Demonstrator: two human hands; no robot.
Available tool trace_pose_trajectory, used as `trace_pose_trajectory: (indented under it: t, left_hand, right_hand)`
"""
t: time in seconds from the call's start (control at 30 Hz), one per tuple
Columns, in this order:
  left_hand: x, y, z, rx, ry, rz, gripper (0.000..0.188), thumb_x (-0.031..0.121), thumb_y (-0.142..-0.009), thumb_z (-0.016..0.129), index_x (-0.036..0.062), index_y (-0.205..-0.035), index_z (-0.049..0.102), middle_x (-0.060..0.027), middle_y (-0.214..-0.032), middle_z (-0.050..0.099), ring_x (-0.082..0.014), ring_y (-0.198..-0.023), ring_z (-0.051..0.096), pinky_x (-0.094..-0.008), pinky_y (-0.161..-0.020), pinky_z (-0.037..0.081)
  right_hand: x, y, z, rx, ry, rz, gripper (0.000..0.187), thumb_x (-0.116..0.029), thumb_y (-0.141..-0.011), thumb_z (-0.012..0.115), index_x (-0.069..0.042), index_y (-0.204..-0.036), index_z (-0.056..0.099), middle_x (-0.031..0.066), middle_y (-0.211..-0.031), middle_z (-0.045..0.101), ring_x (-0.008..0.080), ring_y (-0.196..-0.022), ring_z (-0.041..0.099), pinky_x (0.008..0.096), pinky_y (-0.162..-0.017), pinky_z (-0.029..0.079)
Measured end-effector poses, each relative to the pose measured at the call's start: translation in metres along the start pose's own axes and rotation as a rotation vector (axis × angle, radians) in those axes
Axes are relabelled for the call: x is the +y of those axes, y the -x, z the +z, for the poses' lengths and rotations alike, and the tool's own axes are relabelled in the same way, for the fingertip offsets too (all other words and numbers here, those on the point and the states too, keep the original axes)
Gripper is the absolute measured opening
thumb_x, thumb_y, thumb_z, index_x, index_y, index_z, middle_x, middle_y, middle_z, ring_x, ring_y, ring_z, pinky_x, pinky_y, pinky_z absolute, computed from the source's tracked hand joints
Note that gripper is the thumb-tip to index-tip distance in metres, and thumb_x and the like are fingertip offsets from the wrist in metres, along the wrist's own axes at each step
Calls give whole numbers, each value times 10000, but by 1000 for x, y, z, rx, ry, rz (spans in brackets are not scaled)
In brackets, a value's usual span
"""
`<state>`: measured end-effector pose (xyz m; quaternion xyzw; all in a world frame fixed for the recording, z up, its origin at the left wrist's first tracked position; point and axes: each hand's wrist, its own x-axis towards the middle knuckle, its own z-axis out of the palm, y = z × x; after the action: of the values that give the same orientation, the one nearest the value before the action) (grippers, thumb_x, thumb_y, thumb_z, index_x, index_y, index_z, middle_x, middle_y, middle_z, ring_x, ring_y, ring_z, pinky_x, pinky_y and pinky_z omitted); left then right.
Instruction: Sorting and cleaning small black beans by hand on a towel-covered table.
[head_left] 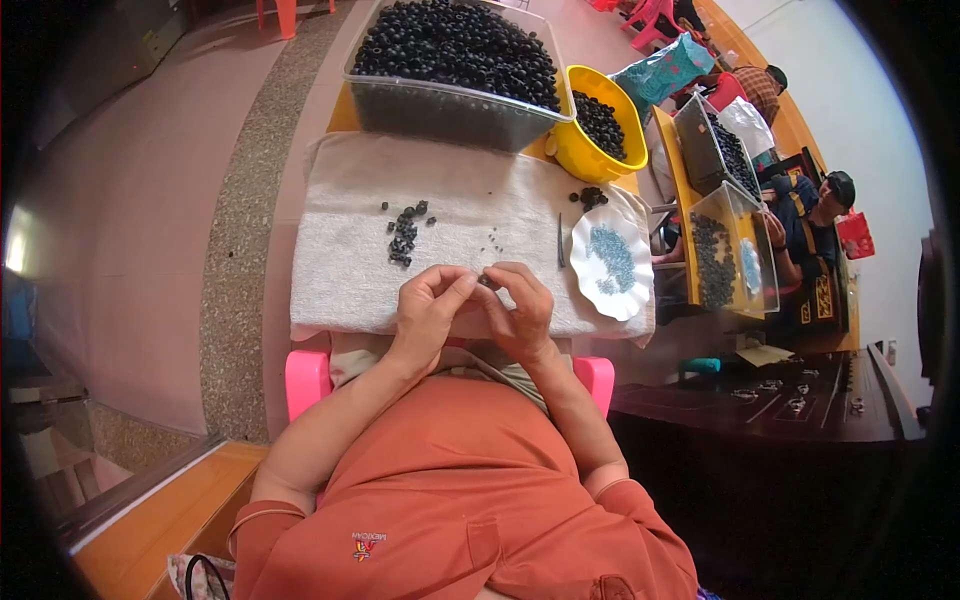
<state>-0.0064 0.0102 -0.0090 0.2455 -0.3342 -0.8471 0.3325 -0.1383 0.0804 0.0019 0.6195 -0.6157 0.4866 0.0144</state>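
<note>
There is room over the towel left of the black pile, and between pile and plate; tall tub and yellow bowl block the far side.

Dark piece partly hidden by fingers, detail too small.

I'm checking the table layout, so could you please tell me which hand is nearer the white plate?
Right. The right hand is left of the white plate, apart from it; the left hand is farther left.
</note>
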Motion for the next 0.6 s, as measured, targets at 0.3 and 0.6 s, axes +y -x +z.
trace_pose_trajectory:
  t: [0.3, 0.6]
  left_hand:
    - [-2, 0, 0, 30, -36, -17, 149, 152, -924, 654, 22, -998, 653, -28, -872, 661, -92, -766, 613, -238, -717, 512]
    - [-1, 0, -4, 30, -87, -57, 163, 147, -941, 628, 19, -1040, 647, -38, -930, 657, -91, -824, 618, -244, -770, 533]
  right_hand:
    - [2, -2, -5, 52, 32, -46, 310, 71, -715, 747, 13, -991, 618, 150, -897, 644, 236, -714, 638, 301, -628, 518]
    - [0, -4, -8, 85, 52, -41, 280, 23, -716, 766, 8, -962, 633, 149, -888, 640, 253, -702, 634, 321, -605, 523]
